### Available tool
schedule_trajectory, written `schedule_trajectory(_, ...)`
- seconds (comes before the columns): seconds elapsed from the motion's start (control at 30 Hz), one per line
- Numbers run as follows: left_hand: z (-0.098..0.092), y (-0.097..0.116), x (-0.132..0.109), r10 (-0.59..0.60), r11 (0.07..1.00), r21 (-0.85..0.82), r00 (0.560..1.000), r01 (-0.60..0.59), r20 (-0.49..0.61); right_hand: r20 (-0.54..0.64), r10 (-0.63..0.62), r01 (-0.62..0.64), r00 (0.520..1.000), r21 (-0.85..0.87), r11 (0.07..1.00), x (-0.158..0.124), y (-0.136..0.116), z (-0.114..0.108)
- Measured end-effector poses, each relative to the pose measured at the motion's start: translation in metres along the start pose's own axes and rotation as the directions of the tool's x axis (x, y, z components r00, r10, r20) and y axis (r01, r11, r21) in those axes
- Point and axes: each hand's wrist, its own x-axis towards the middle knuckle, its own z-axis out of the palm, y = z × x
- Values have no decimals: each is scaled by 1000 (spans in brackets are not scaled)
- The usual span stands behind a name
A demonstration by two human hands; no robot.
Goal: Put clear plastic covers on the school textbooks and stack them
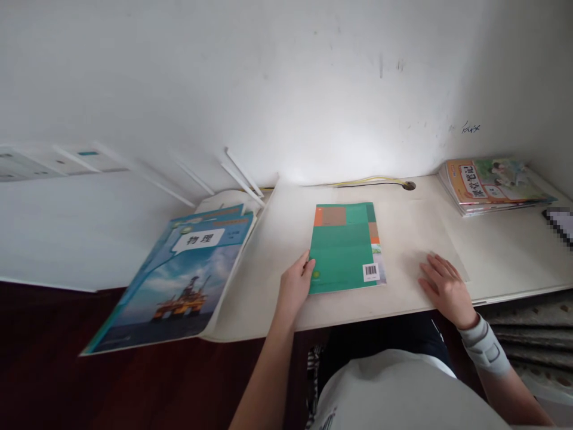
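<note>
A green paperback book (342, 254) lies flat on the white desk (398, 298), with a barcode near its lower right corner. My left hand (295, 278) grips the book's left edge, thumb on top and the other fingers partly hidden beneath or behind it. To the right of the book, my right hand (445, 286) rests palm down on the desk with its fingers stretched out, apart from the book. A grey wristband (486, 346) wraps my right wrist.
At the left are blue textbooks (192, 275), the top one showing an oil rig and jutting past the desk edge. A stack of magazines (496, 182) lies at the back right, near a dark, pixelated object (559, 226). Cables (371, 180) run along the wall to a round hole (409, 186).
</note>
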Motion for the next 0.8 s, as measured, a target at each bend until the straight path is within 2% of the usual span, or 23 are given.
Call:
schedule_trajectory(0.17, 0, 1, -6, 47, 998, -30, 998, -48, -34, 5, -5, 5, 1000, -1, 1000, -1, 3, 2)
schedule_trajectory(0.3, -6, 11, -22, 56, 988, -146, 998, -58, -18, 1, -8, 8, 1000, 5, 1000, -2, 4, 3)
schedule_trajectory(0.4, -4, 25, -40, 154, 941, -310, 988, -138, 25, 3, -8, 9, 1000, -1, 1000, -1, 2, 2)
schedule_trajectory(0.5, 16, 45, -51, 309, 869, -421, 950, -260, 51, 18, 0, 1, 1000, -13, 1000, -1, 0, 1)
schedule_trajectory(0.57, 40, 62, -51, 368, 868, -343, 929, -360, -43, 23, 7, -7, 1000, -7, 1000, 0, -2, 0)
schedule_trajectory(0.63, 66, 80, -48, 464, 851, -202, 874, -485, -143, -2, 44, -44, 999, 0, 999, 1, -1, -1)
schedule_trajectory(0.67, 79, 89, -46, 534, 825, -121, 832, -552, -150, -22, 77, -77, 997, -9, 997, 1, 1, -1)
schedule_trajectory(0.73, 99, 106, -44, 667, 745, 47, 740, -666, -86, -51, 147, -150, 988, -52, 987, 1, 7, -2)
schedule_trajectory(0.8, 111, 121, -45, 747, 647, 197, 664, -737, 31, -38, 182, -185, 983, -99, 978, 1, 13, -3)
